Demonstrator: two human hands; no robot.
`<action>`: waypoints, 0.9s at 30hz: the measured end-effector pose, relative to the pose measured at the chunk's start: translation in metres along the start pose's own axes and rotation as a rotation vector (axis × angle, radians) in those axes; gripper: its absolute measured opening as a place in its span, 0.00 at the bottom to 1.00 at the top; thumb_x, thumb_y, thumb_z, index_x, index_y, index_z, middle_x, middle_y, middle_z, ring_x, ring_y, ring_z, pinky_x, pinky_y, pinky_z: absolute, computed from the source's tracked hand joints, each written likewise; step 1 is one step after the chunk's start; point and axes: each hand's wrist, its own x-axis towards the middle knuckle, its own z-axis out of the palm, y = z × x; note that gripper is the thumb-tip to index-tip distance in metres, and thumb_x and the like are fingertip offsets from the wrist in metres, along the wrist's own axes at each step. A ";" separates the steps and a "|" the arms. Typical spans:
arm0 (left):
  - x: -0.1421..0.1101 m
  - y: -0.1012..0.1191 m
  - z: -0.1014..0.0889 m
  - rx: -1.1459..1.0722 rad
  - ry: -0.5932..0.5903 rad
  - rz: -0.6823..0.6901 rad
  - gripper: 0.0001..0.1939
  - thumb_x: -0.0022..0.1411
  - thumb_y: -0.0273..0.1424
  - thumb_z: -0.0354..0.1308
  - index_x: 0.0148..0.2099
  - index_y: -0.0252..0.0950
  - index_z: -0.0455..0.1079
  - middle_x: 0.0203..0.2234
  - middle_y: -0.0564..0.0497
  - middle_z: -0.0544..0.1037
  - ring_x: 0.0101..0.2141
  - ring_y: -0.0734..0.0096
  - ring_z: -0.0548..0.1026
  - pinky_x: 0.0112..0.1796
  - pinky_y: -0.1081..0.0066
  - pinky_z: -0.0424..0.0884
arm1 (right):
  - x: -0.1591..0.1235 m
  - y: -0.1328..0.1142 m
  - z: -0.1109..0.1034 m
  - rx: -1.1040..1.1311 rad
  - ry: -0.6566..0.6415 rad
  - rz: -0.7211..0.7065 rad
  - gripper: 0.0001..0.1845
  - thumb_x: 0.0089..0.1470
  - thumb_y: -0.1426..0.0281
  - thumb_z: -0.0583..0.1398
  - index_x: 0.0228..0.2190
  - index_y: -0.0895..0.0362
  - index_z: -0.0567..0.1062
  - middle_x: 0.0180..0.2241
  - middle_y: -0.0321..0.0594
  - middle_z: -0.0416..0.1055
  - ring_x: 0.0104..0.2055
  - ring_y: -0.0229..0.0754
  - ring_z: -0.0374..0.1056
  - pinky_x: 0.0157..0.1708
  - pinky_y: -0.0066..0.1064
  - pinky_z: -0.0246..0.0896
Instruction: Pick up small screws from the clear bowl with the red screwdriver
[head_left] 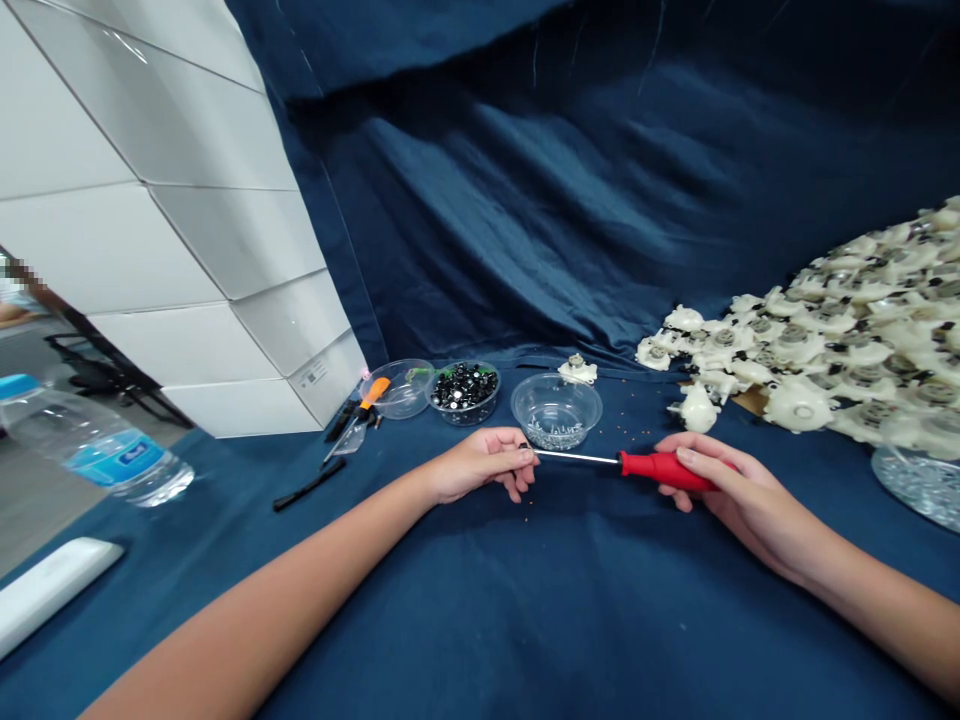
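My right hand (739,485) is closed round the red handle of a screwdriver (664,468), its metal shaft pointing left. At the shaft's tip, my left hand (484,465) pinches a small black part (524,447), mostly hidden by the fingers. Just beyond the shaft stands a clear bowl (556,405) with small silver screws low inside. Left of it is another clear bowl (465,410), filled with shiny black round parts. A single cream plastic part (577,370) lies behind the screw bowl.
At right is a large heap of cream plastic parts (799,350), with a container of clear pieces (919,485) before it. An orange-handled screwdriver (373,393) lies by a clear lid (405,390). White boxes (202,240) are stacked at left, near a water bottle (97,445).
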 end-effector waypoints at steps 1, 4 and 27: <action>0.000 0.000 0.000 -0.001 0.000 -0.003 0.22 0.64 0.46 0.75 0.41 0.32 0.75 0.32 0.47 0.83 0.30 0.70 0.83 0.33 0.71 0.81 | 0.000 0.000 0.001 0.003 0.000 -0.004 0.21 0.60 0.52 0.73 0.44 0.55 0.84 0.32 0.43 0.84 0.30 0.41 0.71 0.34 0.32 0.67; 0.000 0.000 -0.001 -0.011 -0.005 -0.011 0.22 0.64 0.47 0.75 0.41 0.32 0.75 0.33 0.46 0.83 0.31 0.70 0.82 0.33 0.71 0.81 | 0.001 -0.001 0.002 0.014 0.000 -0.009 0.19 0.60 0.53 0.73 0.41 0.55 0.84 0.32 0.43 0.83 0.29 0.41 0.70 0.33 0.32 0.67; -0.001 0.002 0.000 0.080 -0.010 -0.060 0.23 0.61 0.47 0.77 0.39 0.33 0.75 0.32 0.48 0.84 0.29 0.71 0.83 0.33 0.72 0.80 | 0.000 0.001 0.000 0.037 -0.032 -0.018 0.18 0.60 0.54 0.73 0.42 0.54 0.83 0.32 0.42 0.82 0.33 0.44 0.72 0.33 0.33 0.66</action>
